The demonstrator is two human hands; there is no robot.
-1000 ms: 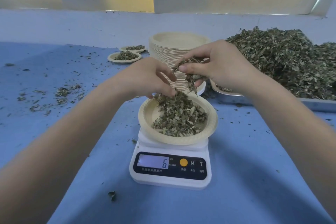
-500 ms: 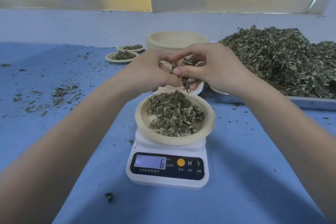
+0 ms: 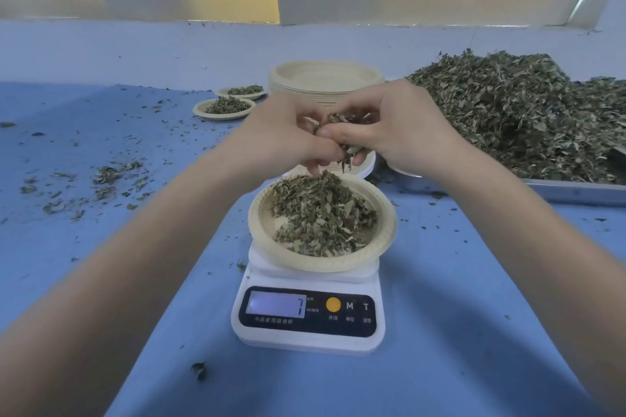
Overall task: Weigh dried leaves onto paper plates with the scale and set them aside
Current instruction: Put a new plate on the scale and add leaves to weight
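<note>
A white digital scale point(image 3: 306, 318) stands in front of me on the blue table, its display reading 7. On it sits a paper plate point(image 3: 264, 240) holding a heap of dried leaves point(image 3: 321, 213). Just above the plate's far edge, my right hand point(image 3: 396, 132) grips a small bunch of leaves point(image 3: 338, 120) in curled fingers. My left hand point(image 3: 288, 135) meets it from the left, its fingertips pinching leaves out of that bunch. A few bits hang below the fingers.
A tall stack of paper plates point(image 3: 325, 81) rises behind the hands. Two filled plates point(image 3: 223, 108) sit at the back left. A metal tray point(image 3: 572, 191) with a big leaf pile point(image 3: 528, 112) fills the right. Loose leaf crumbs point(image 3: 105, 179) litter the left side.
Both hands have drawn closer together above the plate and more leaves have dropped onto it. The scale reading went from 6 to 7.
</note>
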